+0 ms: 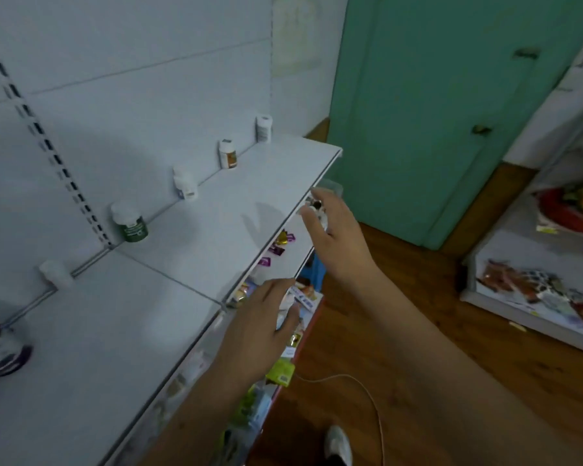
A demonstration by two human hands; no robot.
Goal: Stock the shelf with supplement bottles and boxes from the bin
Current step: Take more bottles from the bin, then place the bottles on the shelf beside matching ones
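Right hand (337, 237) is out past the front edge of the shelf (216, 230), fingers curled round a small bottle (317, 210), pinching it near the cap; only a bit of the bottle shows between the fingertips, label unreadable. Left hand (263, 317) hangs lower and nearer the body, fingers loosely spread and holding nothing as far as I can tell, over the mixed boxes and packets in the red-edged bin (312, 317) below the shelf lip. Up and left of the gripped bottle, along the back wall, a spaced row already stands upright: white-capped bottle (264, 128) farthest, then orange-label bottle (228, 154), white bottle (184, 183), green bottle (129, 223) and small white bottle (55, 271). Judgement: the held bottle is light, rigid plastic, smooth-sided, so a bit slippery; not fragile, but narrow-based and easy to tip. Better hold is round the body just under the cap rather than the cap alone, so it goes down flat. Plenty of bare shelf between grip and back row. Boxes in the bin look stiff card; take those by the long sides.
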